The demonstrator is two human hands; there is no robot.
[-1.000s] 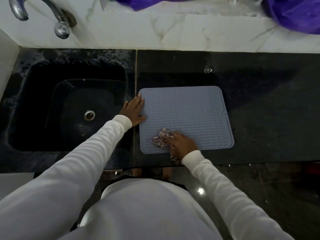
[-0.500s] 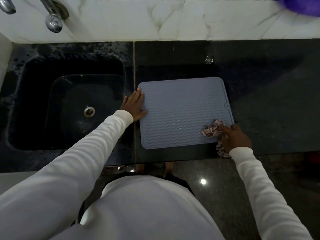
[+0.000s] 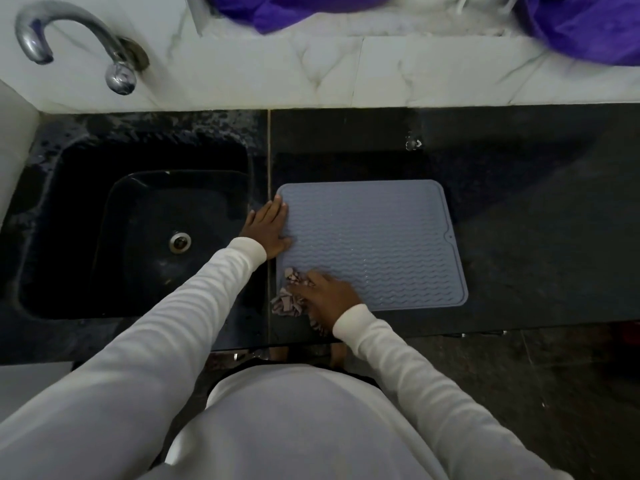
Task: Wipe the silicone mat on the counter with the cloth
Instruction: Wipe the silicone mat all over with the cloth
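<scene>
A grey-blue silicone mat (image 3: 374, 237) with a wavy ribbed surface lies flat on the black counter (image 3: 536, 237), just right of the sink. My left hand (image 3: 268, 228) rests flat with straight fingers on the mat's left edge. My right hand (image 3: 327, 294) grips a crumpled pinkish patterned cloth (image 3: 289, 299) at the mat's near left corner. Part of the cloth spills off the mat onto the counter, and part is hidden under my hand.
A black sink (image 3: 138, 230) with a metal drain (image 3: 180, 242) sits to the left, under a chrome tap (image 3: 79, 39) on the white marble backsplash. Purple fabric (image 3: 585, 26) lies on the ledge behind. The counter's front edge runs just below my right hand.
My right hand swept the cloth along the mat's near edge to its right side and then back to the near left corner. My left hand stayed on the left edge.
</scene>
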